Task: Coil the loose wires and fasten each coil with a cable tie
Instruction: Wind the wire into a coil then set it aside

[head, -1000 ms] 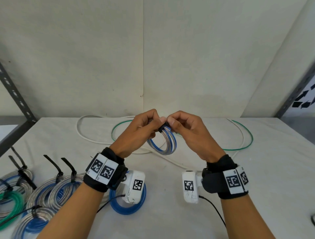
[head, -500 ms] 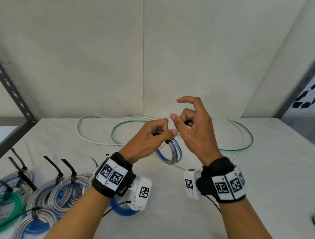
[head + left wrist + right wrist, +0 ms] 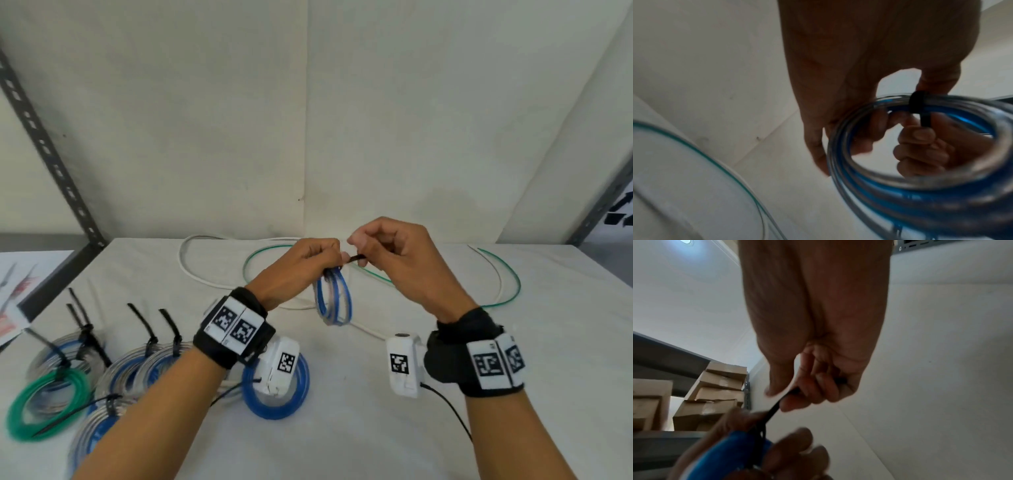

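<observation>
A small coil of blue and clear wire (image 3: 334, 301) hangs above the table, and my left hand (image 3: 308, 263) grips its top. In the left wrist view the coil (image 3: 920, 186) fills the lower right, with a black cable tie (image 3: 917, 104) wrapped round its top. My right hand (image 3: 387, 253) pinches the black tail of the tie (image 3: 354, 258) just right of the left hand. The right wrist view shows that tail (image 3: 774, 408) stretched from my curled fingers (image 3: 807, 394) down to the coil (image 3: 731, 446).
Loose white wire (image 3: 205, 279) and green wire (image 3: 503, 301) lie on the table behind the hands. Several tied coils (image 3: 137, 370) sit at the front left, among them a green one (image 3: 44, 407), and a blue coil (image 3: 277, 404) lies under my left wrist. Metal shelf uprights (image 3: 51, 154) stand at both sides.
My right hand, lifted with fingers spread half a second ago, has come back down and pinches the tie's tail. The coil has shifted slightly with my left hand.
</observation>
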A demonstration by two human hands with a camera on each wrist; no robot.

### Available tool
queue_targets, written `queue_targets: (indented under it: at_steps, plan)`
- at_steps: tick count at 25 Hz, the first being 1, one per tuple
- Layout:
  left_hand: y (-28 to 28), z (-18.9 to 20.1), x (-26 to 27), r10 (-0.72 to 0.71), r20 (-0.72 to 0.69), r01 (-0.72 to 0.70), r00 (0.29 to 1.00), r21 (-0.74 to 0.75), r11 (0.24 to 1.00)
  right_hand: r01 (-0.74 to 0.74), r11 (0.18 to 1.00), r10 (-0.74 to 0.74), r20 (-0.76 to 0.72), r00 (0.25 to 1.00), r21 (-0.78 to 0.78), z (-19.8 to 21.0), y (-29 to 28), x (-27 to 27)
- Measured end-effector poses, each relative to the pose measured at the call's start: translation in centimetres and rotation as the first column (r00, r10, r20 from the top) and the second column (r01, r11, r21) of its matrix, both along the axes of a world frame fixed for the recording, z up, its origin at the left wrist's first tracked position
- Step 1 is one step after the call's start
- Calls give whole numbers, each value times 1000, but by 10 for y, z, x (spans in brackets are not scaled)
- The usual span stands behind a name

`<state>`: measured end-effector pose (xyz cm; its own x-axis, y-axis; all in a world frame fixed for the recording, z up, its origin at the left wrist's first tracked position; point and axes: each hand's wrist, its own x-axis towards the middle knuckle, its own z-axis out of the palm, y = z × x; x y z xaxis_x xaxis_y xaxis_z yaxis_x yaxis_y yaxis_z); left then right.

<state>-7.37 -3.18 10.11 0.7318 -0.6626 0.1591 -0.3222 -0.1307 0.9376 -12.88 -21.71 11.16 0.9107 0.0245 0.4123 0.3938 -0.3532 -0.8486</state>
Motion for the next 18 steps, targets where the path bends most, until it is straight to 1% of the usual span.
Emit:
queue_targets:
  at_steps: [2,4,6,8,9,10,11,12,13,15,16,17,18]
  plan:
    - [14,7,1,32,-7,-31,999,124,992,-48,999,48,-13,999,-6,10,10,-4]
    - [33,10,-4,58,6,-58,998,211,976,-56,998,56,1,998,27,18,27,-6]
    - [50,18,-17,136,2,-134,991,207,969,-75,996,75,-3,997,46,21,44,-12]
    - [70,31,-28,290,124,-311,949,203,929,-88,993,90,-17,996,76,23,58,-20]
    - [79,37,-30,329,183,-364,927,214,907,-88,990,92,-32,995,109,23,64,-22]
    - [89,44,-34,310,212,-358,927,243,902,-81,986,89,-47,995,143,24,70,-24]
    - [97,49,-36,250,184,-294,951,273,916,-62,985,75,-75,994,161,23,74,-23]
    - [104,53,-40,189,123,-217,974,295,930,-54,989,71,-121,990,140,22,78,-22]
    - [111,56,-43,139,46,-147,989,310,939,-83,994,95,-184,978,72,19,80,-20]
    - [120,54,-46,77,-110,-37,991,324,945,-261,962,222,-336,915,-75,11,85,-19]
    - [123,49,-45,71,-172,-8,983,339,941,-332,937,268,-388,882,-107,4,86,-19]
    - [127,41,-47,88,-214,-3,973,371,929,-363,924,284,-417,863,-121,-3,90,-21]
    - [131,33,-46,107,-227,-1,968,421,907,-358,924,271,-433,860,-135,-11,94,-22]
